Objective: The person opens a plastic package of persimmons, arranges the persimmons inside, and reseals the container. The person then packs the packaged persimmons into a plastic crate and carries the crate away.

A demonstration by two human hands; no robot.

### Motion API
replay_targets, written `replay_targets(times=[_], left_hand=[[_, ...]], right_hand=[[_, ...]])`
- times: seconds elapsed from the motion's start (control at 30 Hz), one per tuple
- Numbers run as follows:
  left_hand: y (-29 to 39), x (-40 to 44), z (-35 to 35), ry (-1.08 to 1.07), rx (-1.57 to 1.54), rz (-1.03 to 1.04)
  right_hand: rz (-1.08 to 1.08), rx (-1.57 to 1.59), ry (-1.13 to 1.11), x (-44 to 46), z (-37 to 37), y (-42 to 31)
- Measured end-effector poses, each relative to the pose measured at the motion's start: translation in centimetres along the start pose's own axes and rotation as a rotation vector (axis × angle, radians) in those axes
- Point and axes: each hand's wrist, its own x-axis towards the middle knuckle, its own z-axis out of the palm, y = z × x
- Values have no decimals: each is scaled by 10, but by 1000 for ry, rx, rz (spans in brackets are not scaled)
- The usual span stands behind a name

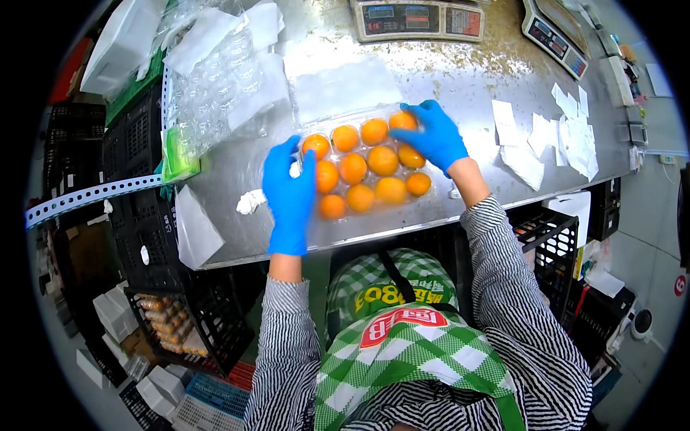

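Observation:
A clear plastic tray holds several oranges (382,160) in rows on the metal table, its lid (348,90) folded open behind it. My left hand (290,194), in a blue glove, is at the tray's left edge, thumb and fingers apart around its upper left corner. At the upper right corner, my right hand (431,136), also gloved in blue, has its thumb and fingers around the edge beside the corner orange. Both hands touch or nearly touch the tray.
Empty clear trays (215,90) are piled at the left. Scales (420,20) stand at the back. White papers (575,136) lie at the right, and crumpled white paper (251,202) is left of my left hand. Black crates (550,233) stand below the table.

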Motion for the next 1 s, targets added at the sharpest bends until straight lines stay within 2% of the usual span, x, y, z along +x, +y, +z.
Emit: replay_targets(times=[0.07,0.13,0.2,0.23,0.3,0.4,0.43,0.53,0.63,0.73,0.77,0.87,0.97,1.0], left_hand=[[19,13,17,-101,184,261],[30,23,41,-213,232,422],[32,28,66,-314,368,473],[34,31,73,-365,436,499],[35,39,77,-446,495,426],[36,46,76,-501,474,366],[36,49,75,-506,449,355],[39,48,74,-471,137,159],[44,51,92,-463,-65,182],[62,51,111,-579,124,94],[60,52,116,-560,294,238],[60,50,107,-424,441,462],[43,54,77,-160,139,396],[39,55,61,-110,2,271]], right_hand=[[15,-22,-17,1,-2,-4],[7,-34,-16,1,-3,-5],[-26,-35,-2,2,-3,-3],[9,79,17,1,-3,-1],[79,308,59,-2,-6,4],[276,1056,46,-7,-3,32],[311,1218,88,-10,1,38],[308,1595,155,-19,10,48],[248,1721,235,-22,16,53],[184,1661,298,-20,13,53],[170,1622,318,-20,12,50],[158,1244,302,-26,-2,31],[-82,782,243,-27,-3,14],[-122,634,197,-28,-6,5]])
